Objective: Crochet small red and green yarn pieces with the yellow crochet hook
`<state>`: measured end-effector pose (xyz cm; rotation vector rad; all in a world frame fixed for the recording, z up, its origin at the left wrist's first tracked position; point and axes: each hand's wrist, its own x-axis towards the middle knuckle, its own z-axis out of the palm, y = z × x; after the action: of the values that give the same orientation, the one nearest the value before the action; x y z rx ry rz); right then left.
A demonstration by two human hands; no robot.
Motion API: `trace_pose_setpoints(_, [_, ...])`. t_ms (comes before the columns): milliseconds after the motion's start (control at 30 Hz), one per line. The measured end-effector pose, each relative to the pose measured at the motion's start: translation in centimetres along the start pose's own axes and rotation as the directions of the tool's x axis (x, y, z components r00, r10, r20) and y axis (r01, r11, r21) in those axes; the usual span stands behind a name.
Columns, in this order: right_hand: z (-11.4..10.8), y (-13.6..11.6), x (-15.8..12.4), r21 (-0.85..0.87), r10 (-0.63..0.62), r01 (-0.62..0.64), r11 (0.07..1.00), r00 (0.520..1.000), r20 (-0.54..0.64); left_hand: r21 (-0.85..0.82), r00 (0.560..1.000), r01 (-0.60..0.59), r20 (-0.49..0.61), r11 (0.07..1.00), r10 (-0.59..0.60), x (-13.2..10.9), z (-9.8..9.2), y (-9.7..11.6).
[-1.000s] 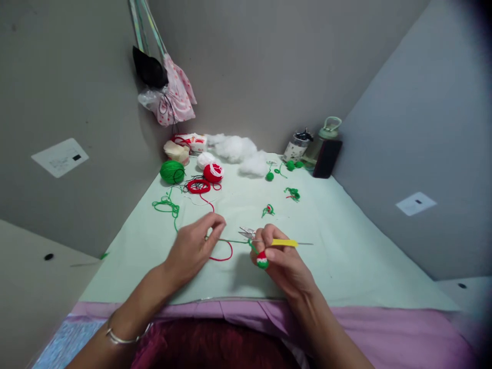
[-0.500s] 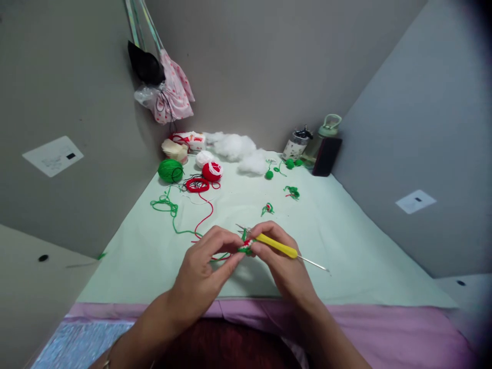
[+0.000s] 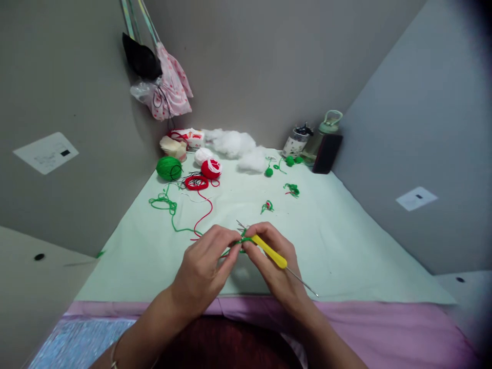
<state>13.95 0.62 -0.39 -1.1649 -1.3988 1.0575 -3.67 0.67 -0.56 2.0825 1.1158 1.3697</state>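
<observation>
While your left hand and right hand pinch a small green yarn piece between them, the right holds a yellow-handled metal hook; beyond, a round green yarn ball rests on the pale-green surface.

I watch through one head-worn camera, set above the near side of the pale green tablecloth and facing forward and down across it. It sits near enough that the wearer's left hand and right hand, over the tablecloth's near part, look large. Beyond the tablecloth rises the grey wall; above its right side, my corner darkens, perhaps lens edge.
</observation>
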Motion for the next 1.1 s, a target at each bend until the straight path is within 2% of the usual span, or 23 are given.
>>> trace_pose_setpoints(67, [0.04, -0.05, -0.11, 0.026, 0.016, -0.017, 1.0, 1.0, 0.006, -0.029, 0.998, 0.057, 0.002, 0.998, -0.057, 0.09, -0.08, -0.08])
trace_pose_setpoints(133, [0.07, -0.16, -0.3, 0.061, 0.028, -0.03, 0.998, 0.999, 0.028, -0.097, 0.985, 0.171, 0.013, 0.981, -0.17, 0.13, -0.12, -0.09])
trace_pose_setpoints(200, [0.08, -0.26, -0.51, 0.085, 0.033, -0.037, 0.996, 0.998, 0.049, -0.184, 0.951, 0.309, 0.054, 0.933, -0.304, 0.12, -0.09, -0.03])
trace_pose_setpoints(267, [0.09, -0.28, -0.63, 0.091, 0.056, -0.059, 0.994, 0.998, 0.042, -0.254, 0.92, 0.392, 0.105, 0.884, -0.377, 0.08, -0.03, 0.0])
trace_pose_setpoints(333, [0.08, -0.22, -0.62, 0.088, 0.087, -0.089, 0.992, 0.996, 0.022, -0.275, 0.929, 0.369, 0.116, 0.888, -0.351, -0.01, -0.03, -0.03])
trace_pose_setpoints(433, [0.03, -0.1, -0.47, 0.092, 0.089, -0.092, 0.992, 0.996, 0.028, -0.184, 0.984, 0.173, 0.066, 0.968, -0.163, -0.18, -0.16, -0.15])
trace_pose_setpoints(500, [0.0, -0.12, -0.4, 0.08, 0.067, -0.07, 0.994, 0.997, 0.04, -0.097, 0.998, 0.058, 0.042, 0.994, -0.054, -0.27, -0.3, -0.17])
trace_pose_setpoints(567, [-0.02, -0.2, -0.42, 0.043, 0.03, -0.032, 0.999, 0.998, 0.049, -0.078, 0.998, 0.061, 0.021, 0.995, -0.059, -0.28, -0.37, -0.12])
trace_pose_setpoints(633, [-0.02, -0.27, -0.5, -0.003, -0.03, 0.03, 1.0, 0.997, 0.065, -0.164, 0.981, 0.191, 0.019, 0.968, -0.191, -0.22, -0.35, -0.09])
trace_pose_setpoints(700, [-0.02, -0.27, -0.58, -0.036, -0.103, 0.106, 0.994, 0.99, 0.091, -0.354, 0.919, 0.391, 0.099, 0.85, -0.382, -0.12, -0.23, -0.18])
trace_pose_setpoints(733, [-0.03, -0.25, -0.61, -0.045, -0.135, 0.14, 0.989, 0.986, 0.101, -0.462, 0.874, 0.479, 0.169, 0.746, -0.456, -0.07, -0.15, -0.27])
trace_pose_setpoints(800, [-0.05, -0.19, -0.59, -0.05, -0.177, 0.183, 0.982, 0.979, 0.103, -0.632, 0.796, 0.58, 0.308, 0.514, -0.521, 0.03, -0.02, -0.49])
trace_pose_setpoints(833, [-0.07, -0.17, -0.55, -0.044, -0.185, 0.189, 0.981, 0.978, 0.093, -0.68, 0.777, 0.595, 0.352, 0.428, -0.522, 0.07, 0.01, -0.58])
trace_pose_setpoints(900, [-0.13, -0.16, -0.43, -0.027, -0.185, 0.187, 0.982, 0.981, 0.058, -0.723, 0.776, 0.587, 0.377, 0.363, -0.505, 0.14, -0.02, -0.63])
trace_pose_setpoints(967, [-0.2, -0.18, -0.32, -0.011, -0.192, 0.192, 0.981, 0.981, 0.037, -0.709, 0.8, 0.568, 0.356, 0.419, -0.483, 0.19, -0.13, -0.47])
trace_pose_setpoints(1100, [-0.15, -0.18, -0.2, 0.017, -0.234, 0.233, 0.972, 0.97, 0.071, -0.624, 0.856, 0.5, 0.252, 0.6, -0.451, 0.01, -0.15, 0.03])
